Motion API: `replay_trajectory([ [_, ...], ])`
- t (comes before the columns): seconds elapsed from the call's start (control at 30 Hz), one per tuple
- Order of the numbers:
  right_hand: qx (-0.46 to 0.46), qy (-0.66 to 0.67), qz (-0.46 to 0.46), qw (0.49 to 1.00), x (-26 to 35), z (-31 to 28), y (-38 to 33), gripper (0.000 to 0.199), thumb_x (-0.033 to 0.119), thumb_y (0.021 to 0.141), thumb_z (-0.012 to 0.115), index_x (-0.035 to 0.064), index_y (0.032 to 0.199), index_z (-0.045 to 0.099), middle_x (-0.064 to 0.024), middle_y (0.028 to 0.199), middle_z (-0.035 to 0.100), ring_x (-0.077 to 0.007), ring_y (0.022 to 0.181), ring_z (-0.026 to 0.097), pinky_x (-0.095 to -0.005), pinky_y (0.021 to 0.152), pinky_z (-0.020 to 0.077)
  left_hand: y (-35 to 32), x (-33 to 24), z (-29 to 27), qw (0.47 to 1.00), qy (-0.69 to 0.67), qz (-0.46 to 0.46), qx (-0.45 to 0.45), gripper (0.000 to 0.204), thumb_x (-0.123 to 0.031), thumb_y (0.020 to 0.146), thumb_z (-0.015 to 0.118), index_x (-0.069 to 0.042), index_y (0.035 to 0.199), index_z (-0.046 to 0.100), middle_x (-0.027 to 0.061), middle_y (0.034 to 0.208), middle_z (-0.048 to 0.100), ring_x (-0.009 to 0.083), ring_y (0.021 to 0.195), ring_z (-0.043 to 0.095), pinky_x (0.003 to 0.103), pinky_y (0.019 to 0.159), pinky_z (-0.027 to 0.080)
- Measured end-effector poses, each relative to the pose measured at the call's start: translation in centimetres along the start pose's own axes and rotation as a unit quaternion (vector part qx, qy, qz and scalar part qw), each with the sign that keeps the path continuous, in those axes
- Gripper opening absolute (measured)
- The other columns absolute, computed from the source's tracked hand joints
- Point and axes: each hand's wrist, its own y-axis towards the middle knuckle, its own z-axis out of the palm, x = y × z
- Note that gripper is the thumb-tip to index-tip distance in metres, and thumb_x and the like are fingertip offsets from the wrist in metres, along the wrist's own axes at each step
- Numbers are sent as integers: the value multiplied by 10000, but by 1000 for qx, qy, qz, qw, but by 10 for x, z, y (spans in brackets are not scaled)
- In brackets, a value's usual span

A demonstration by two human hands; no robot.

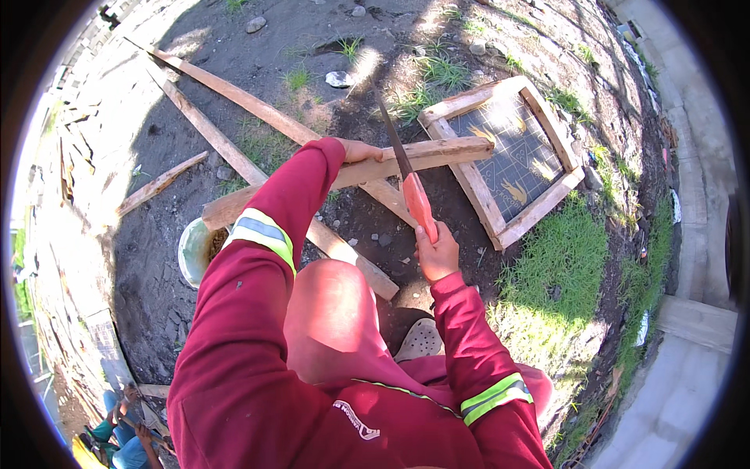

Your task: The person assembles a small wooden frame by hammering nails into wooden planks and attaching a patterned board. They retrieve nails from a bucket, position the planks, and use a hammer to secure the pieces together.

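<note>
A wooden board (437, 154) lies across in front of me, its left end over a bucket and its right end by a wooden frame. My left hand (360, 151) is closed on the board's top, left of a handsaw. The handsaw (420, 207) has a dark blade and an orange-red handle. Its handle is in my right hand (437, 252), which is closed round it. The blade crosses the board and points away from me. My raised knee (332, 309) is just nearer than the board.
The wooden frame (469, 195) with a dark patterned panel lies right. Long planks (226, 148) cross on the dirt at left. A pale bucket (191, 252) stands below the board's left end. Grass (562, 258) grows at right beside a concrete ledge (664, 399). Another person (125, 438) is at lower left.
</note>
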Motion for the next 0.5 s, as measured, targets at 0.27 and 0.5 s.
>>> replay_trajectory([
  [0.27,16,-34,-28,999,-11,10,6,230,218,913,621,17,1023,605,-71,684,586,-178,566,592,-311,517,478,-17,-13,0,996,72,23,-47,671,-584,800,520,-87,1239,626,155,1258,589,285,1130,551,406,971,384],
  [0.5,25,-14,-16,999,-7,17,9,261,257,885,638,9,956,604,-166,747,612,-333,682,604,-406,624,471,-12,-4,-3,980,139,60,-126,625,-550,874,436,-46,1179,647,183,1221,623,320,1122,584,404,978,401],
])
